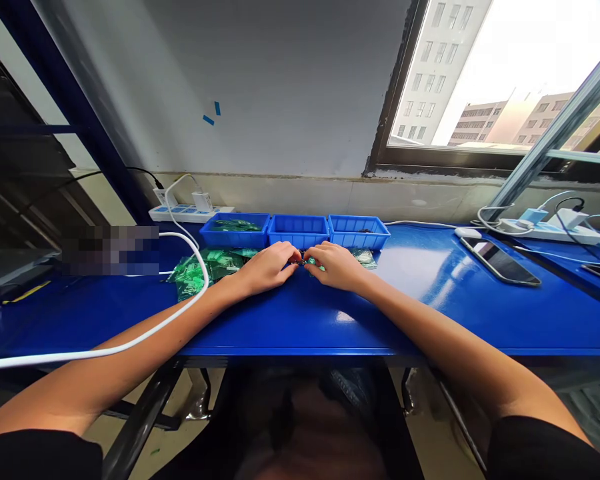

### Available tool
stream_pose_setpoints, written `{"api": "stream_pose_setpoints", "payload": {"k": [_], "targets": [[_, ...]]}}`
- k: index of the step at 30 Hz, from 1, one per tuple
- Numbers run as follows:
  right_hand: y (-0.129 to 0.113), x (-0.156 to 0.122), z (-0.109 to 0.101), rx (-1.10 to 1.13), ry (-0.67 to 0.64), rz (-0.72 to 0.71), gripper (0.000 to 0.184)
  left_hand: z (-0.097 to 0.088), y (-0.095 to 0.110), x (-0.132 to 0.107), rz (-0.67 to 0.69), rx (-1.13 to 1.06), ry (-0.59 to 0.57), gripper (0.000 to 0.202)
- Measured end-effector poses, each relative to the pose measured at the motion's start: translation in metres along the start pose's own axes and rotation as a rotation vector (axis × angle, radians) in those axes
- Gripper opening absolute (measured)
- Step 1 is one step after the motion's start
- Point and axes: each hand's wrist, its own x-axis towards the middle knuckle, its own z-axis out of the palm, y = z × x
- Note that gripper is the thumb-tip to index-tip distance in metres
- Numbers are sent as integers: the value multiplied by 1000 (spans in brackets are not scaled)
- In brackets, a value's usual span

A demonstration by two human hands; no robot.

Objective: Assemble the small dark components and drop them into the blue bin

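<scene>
Fingertips of both hands meet over the blue table in front of the bins. My left hand (271,267) is closed in a pinch on a small dark part (301,261), whose exact kind is too small to tell. My right hand (337,267) is closed too, with a small green piece (311,262) at its fingertips. Clear bags of green parts (193,272) lie left of my left hand. Behind my right hand sits a clear bag with pale contents (364,257).
Three blue bins stand in a row: the left bin (235,242) holds green parts, beside the middle bin (298,241) and right bin (360,241). A phone (500,260) lies at right. Power strips (183,213) and a white cable (130,341) crossing over my left arm are around.
</scene>
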Motion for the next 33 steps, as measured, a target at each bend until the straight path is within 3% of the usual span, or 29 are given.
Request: {"api": "stream_pose_setpoints", "payload": {"k": [8, 18, 33], "targets": [[-1, 0, 3, 12, 100, -38, 14, 3, 3, -1, 7, -177, 146, 7], [0, -1, 5, 73, 210, -89, 13, 3, 4, -2, 28, -248, 223, 7], [-1, 0, 1, 35, 199, -44, 14, 1, 5, -1, -23, -202, 215, 7]]}}
